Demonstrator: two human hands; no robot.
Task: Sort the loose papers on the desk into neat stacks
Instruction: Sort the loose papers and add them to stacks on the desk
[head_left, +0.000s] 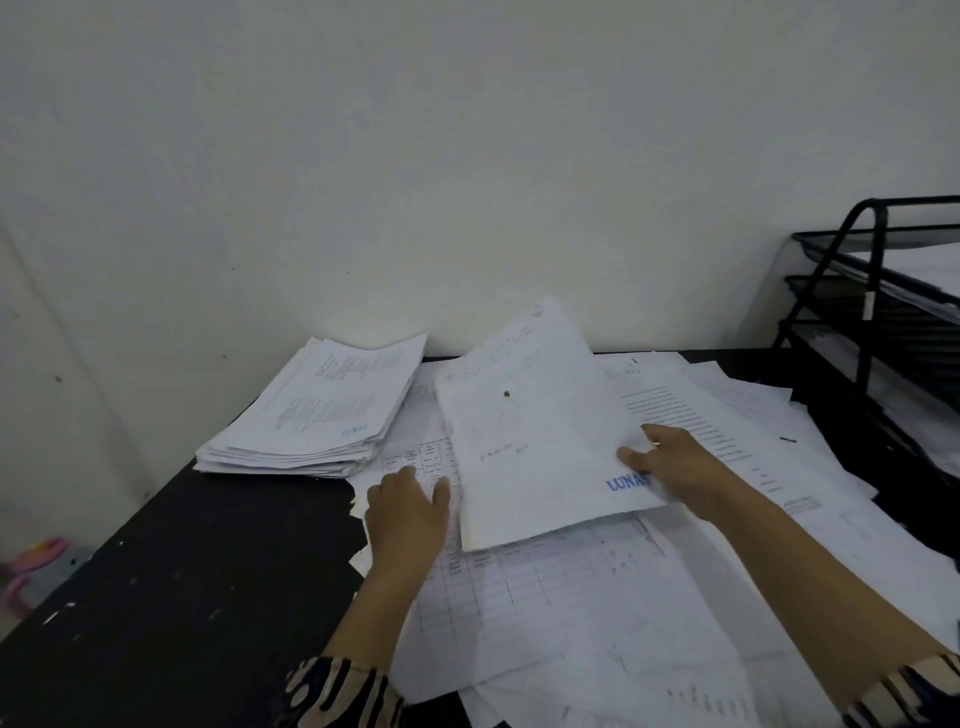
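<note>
Right hand (680, 462) pinches the lower right corner of a sheet (535, 436), thumb on top beside blue stamped letters, fingers underneath; the sheet is lifted and tilted, its far edge raised toward the wall (467, 156) and its near edge hanging just over the loose papers (582, 613). Left hand (408, 512) lies flat, fingers straight and spread, pressing on a printed table sheet at the left edge of the loose papers, just beside the lifted sheet. Those papers are spread in an untidy overlapping layer across the middle and right of the black worktop (182, 597), some printed with tables, some with lines of text. Far left, against the wall, sits a thick stack (311, 415) of pages, roughly squared but with ragged edges, its near corner touching the loose layer. At the right edge stands a black tiered tray rack (878, 312) holding more paper on its shelves. Patterned sleeves (337, 691) cover both forearms at the bottom. Something pink (36, 566) lies on the floor, lower left, too blurred to tell what
</note>
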